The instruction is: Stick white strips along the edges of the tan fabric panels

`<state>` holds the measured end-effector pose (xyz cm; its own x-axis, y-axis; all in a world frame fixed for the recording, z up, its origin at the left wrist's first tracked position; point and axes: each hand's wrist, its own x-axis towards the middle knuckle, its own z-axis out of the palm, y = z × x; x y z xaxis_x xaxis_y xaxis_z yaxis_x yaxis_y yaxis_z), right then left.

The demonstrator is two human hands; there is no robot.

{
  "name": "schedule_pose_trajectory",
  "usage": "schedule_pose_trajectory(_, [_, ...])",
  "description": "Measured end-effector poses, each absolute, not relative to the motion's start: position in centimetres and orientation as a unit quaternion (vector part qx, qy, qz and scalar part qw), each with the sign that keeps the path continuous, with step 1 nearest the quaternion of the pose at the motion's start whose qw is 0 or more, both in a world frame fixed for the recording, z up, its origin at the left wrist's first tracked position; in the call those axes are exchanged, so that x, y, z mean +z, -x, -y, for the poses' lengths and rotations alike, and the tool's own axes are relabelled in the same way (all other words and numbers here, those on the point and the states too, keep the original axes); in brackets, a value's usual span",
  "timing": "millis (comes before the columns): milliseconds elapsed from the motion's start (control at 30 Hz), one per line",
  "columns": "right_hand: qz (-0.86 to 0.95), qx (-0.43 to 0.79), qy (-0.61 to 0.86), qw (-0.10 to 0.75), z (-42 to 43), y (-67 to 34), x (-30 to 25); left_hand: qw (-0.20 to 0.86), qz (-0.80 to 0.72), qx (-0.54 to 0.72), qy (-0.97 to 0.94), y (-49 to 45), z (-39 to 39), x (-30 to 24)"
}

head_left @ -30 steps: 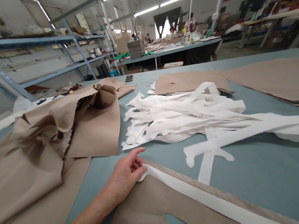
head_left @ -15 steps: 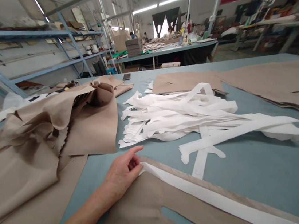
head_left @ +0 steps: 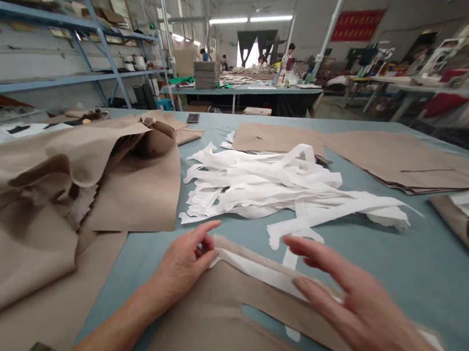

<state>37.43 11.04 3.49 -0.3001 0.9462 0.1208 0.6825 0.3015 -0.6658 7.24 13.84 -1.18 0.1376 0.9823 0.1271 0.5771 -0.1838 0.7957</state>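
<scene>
Before white strips (head_left: 250,186), left grip (head_left: 182,263) pinching band (head_left: 258,271), right grip (head_left: 362,302) spread, bunched cloth (head_left: 28,234) leftward

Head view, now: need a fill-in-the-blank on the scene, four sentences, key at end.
1. The left hand touches the end of a ____ strip on the brown fabric panel.
2. The right hand has its thumb and fingers ____, not pinched together.
3. The crumpled brown fabric lies to the ____ of the heap of loose strips.
4. The banner on the far wall is ____.

Missing words: white; apart; left; red.
</scene>
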Motion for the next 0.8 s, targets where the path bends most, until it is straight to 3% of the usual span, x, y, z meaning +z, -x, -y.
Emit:
schedule_pose_trajectory(167, [0.787, 0.343, 0.468, 0.213, -15.2, -27.6, 1.6, 0.319, -0.559, 0.338, -0.687, -7.2, -13.9, -1.0])
schedule_pose_trajectory(367, [0.782, 0.361, 0.458, 0.222, -16.3, -25.6, -0.5, 0.324, -0.56, 0.291, -0.705, -6.9, -14.1, -1.1])
schedule_pose_trajectory(800, [0.842, 0.244, 0.471, 0.097, -17.1, -24.6, 0.6, 0.258, -0.584, 0.243, -0.73, -5.9, -14.0, -2.1])
